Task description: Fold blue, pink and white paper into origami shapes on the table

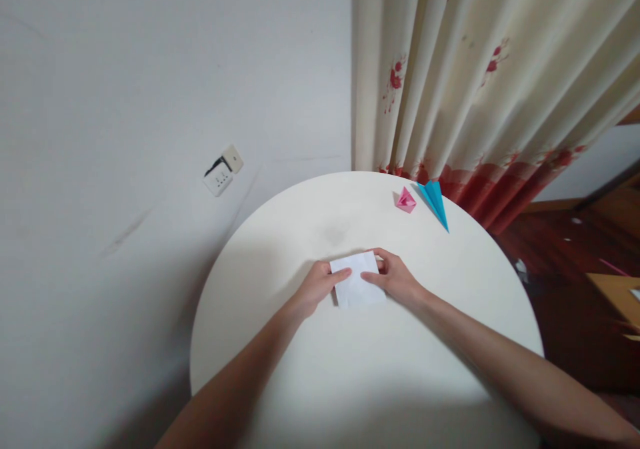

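A small folded piece of white paper (358,290) is held between both hands just over the table. On its left side my left hand (318,285) grips it, thumb on top and fingers mostly hidden behind. From the right, my right hand (394,277) pinches the paper the same way, its thumb across the face and its fingers behind the upper edge. The two thumb tips point at each other, a short gap apart.
The round white table (240,342) stands against a wall with a power socket (219,179). Near its far right edge lie a pink folded paper shape (405,200) and a blue paper plane (434,202). Behind hangs a floral curtain (450,89). A wooden surface (613,297) shows at right.
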Motion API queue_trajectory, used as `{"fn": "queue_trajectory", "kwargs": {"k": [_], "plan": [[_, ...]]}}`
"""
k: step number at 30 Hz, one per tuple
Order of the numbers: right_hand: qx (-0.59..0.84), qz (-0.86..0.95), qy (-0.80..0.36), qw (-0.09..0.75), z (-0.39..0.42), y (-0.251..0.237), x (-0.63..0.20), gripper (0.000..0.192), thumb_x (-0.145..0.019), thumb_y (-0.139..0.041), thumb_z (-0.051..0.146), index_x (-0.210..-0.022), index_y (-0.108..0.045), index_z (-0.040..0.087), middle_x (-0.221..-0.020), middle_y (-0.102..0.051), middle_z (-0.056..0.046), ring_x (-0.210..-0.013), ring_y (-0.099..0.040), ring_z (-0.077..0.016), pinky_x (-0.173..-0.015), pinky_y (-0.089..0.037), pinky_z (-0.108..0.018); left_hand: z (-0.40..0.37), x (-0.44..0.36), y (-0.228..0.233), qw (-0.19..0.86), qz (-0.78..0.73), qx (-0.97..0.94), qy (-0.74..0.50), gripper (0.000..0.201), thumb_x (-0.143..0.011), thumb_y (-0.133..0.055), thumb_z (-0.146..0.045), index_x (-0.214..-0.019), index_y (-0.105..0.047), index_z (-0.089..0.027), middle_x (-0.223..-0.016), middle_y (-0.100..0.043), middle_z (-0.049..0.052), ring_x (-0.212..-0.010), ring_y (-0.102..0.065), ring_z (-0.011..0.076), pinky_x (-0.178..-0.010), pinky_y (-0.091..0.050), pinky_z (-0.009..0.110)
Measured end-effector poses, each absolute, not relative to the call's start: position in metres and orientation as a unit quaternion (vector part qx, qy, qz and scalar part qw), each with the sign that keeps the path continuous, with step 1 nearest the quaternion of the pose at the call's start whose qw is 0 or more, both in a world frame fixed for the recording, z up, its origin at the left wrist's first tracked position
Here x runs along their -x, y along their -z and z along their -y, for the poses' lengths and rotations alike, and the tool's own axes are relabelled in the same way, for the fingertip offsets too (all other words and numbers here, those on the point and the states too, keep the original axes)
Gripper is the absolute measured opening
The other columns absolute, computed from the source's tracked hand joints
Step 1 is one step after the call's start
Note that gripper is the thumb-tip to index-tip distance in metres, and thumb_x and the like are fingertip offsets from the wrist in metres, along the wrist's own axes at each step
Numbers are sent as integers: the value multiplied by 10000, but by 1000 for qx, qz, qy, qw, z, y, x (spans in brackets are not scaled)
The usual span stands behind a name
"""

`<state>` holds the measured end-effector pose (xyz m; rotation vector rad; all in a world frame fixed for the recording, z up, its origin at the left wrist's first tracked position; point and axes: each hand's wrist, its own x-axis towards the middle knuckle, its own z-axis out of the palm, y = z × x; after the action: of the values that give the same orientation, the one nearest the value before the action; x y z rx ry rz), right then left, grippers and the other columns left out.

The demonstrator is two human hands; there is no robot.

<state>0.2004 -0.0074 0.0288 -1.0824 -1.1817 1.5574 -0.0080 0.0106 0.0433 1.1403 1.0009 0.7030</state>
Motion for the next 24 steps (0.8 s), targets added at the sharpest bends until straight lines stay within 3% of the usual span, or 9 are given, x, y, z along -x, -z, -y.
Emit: {"fn": "queue_trajectory", "kwargs": {"k": [2,5,7,11,16,21,24], "plan": [[441,471,-632,429,7,-25,-199,508,-645,-837,369,-1057,-612,175,-755,-720,-13,-603,-642,-162,-534,-457,-252,-11,7,-44,664,-452,-479,-353,472,-714,-809,-459,-1005,-766,-90,-998,-769,134,-875,-704,264,-788,-517,338],[478,483,-588,439,3,-19,-202,342,-688,-794,414,-852,-661,144,-583,-636,15,-475,-513,-104,-457,-341,-220,-14,6,-44,658,-469,-453,-377,479,-690,-822,-460,-977,-767,-80,-1003,-766,151,-865,-706,266,-804,-529,365],[498,480,-553,464,-1,-16,-205,317,-708,-764,435,-762,-663,139,-540,-607,14,-460,-480,-96,-454,-328,-227,-16,7,-44,652,-477,-453,-377,467,-681,-824,-459,-942,-771,-75,-981,-768,156,-844,-706,260,-806,-534,372],[515,480,-529,473,-5,-15,-213,306,-709,-744,437,-744,-668,142,-567,-626,-2,-494,-515,-116,-489,-375,-244,-21,13,-47,630,-476,-489,-371,439,-728,-782,-477,-940,-770,-93,-954,-769,133,-840,-698,229,-788,-529,329],[491,550,-549,394,-1,-17,-214,293,-743,-719,429,-718,-667,142,-556,-576,16,-492,-472,-103,-466,-331,-231,-23,20,-52,656,-423,-542,-310,425,-751,-783,-450,-1015,-752,-119,-946,-764,98,-781,-688,200,-684,-493,265],[479,503,-564,448,0,-15,-207,335,-729,-740,426,-911,-689,150,-634,-617,14,-520,-505,-117,-490,-374,-241,-20,14,-46,646,-446,-526,-327,445,-726,-786,-466,-969,-733,-97,-880,-759,108,-716,-686,203,-619,-469,255],[472,476,-551,497,-2,-17,-206,410,-721,-756,405,-1040,-651,171,-599,-606,38,-499,-501,-119,-489,-374,-241,-17,7,-42,622,-464,-514,-365,544,-731,-773,-466,-1144,-641,-137,-819,-748,69,-647,-672,184,-556,-452,235]]}}
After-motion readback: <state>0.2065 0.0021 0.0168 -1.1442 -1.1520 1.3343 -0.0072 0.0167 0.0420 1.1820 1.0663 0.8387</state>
